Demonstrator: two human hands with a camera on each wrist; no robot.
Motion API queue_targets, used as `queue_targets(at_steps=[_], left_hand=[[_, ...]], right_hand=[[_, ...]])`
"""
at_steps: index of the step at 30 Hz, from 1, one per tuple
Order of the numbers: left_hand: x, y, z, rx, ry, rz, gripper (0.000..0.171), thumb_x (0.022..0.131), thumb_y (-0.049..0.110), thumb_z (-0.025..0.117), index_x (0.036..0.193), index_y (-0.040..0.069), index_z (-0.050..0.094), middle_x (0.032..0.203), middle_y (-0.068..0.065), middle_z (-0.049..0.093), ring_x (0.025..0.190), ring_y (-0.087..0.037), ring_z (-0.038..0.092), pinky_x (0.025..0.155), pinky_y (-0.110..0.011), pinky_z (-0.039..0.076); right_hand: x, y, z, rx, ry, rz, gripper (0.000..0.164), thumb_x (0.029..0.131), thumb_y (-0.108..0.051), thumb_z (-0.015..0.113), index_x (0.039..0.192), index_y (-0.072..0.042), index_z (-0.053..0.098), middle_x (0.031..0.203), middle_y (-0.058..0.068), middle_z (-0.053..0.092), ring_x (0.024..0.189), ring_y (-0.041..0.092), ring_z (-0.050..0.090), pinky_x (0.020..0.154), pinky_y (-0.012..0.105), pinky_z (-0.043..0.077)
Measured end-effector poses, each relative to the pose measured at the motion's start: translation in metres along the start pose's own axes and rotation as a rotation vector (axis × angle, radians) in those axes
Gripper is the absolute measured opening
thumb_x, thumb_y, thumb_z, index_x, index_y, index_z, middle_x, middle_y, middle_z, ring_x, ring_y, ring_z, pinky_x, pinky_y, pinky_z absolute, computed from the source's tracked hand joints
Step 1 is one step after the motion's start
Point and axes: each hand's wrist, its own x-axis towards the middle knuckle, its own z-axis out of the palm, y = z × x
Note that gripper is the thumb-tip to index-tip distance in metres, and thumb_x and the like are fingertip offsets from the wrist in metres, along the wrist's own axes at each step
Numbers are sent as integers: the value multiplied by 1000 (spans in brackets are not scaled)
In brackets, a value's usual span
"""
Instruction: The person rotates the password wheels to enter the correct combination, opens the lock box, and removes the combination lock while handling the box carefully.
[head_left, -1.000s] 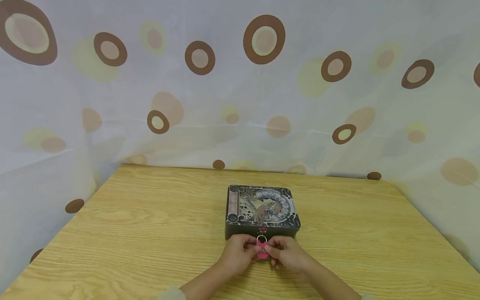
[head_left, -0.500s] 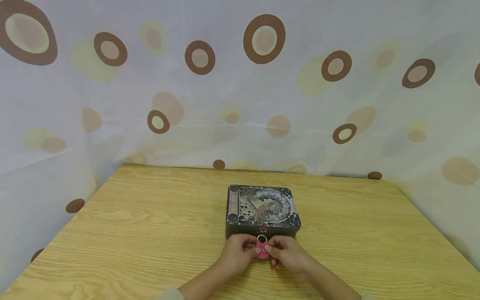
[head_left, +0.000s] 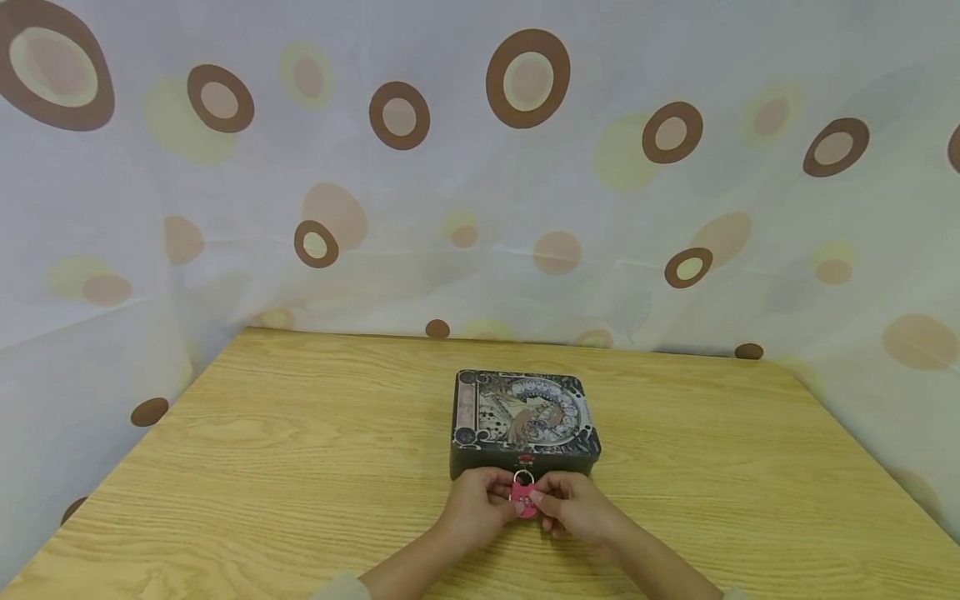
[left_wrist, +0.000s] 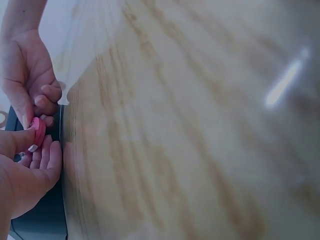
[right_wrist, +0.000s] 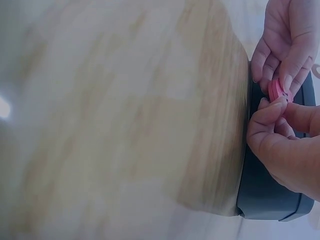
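Observation:
A small pink combination padlock (head_left: 526,492) with number dials on its face hangs by its metal shackle at the red and metal front latch (head_left: 526,459) of a dark tin box (head_left: 517,412). The box's lid is down and carries an ornate dragon-like picture. My left hand (head_left: 477,506) pinches the padlock from the left, its thumb low on the face by the dials. From the other side my right hand (head_left: 576,505) pinches it between thumb and fingers. Both wrist views show the pink padlock (left_wrist: 38,131) between the two hands, in front of the box's dark side (right_wrist: 270,192).
The box stands on a wood-grain table (head_left: 300,442). Behind and at both sides hangs a pale sheet (head_left: 420,275) with brown, peach and yellow circles.
My left thumb has shifted slightly downward on the padlock's face, and the padlock has turned or tilted a little. The right hand and the box look unmoved.

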Motion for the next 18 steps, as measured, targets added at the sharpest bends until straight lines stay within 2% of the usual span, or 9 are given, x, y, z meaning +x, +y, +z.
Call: queue_targets(at_steps=[14, 18], left_hand=[[2, -2, 1, -2, -6, -25, 18, 77, -3, 67, 91, -13, 64, 78, -17, 67, 66, -16, 63, 56, -20, 52], [2, -3, 1, 15, -1, -5, 17, 77, -1, 67, 89, -13, 65, 76, -17, 67, 64, -13, 62, 53, -17, 49]], right_hand=[[0, 1, 0, 1, -7, -10, 17, 94, -8, 50, 92, 8, 53, 63, -2, 48, 60, 9, 47, 52, 20, 40], [0, 2, 0, 2, -9, -13, 17, 93, -8, 50, 91, 8, 53, 63, -2, 48, 60, 9, 47, 53, 20, 40]])
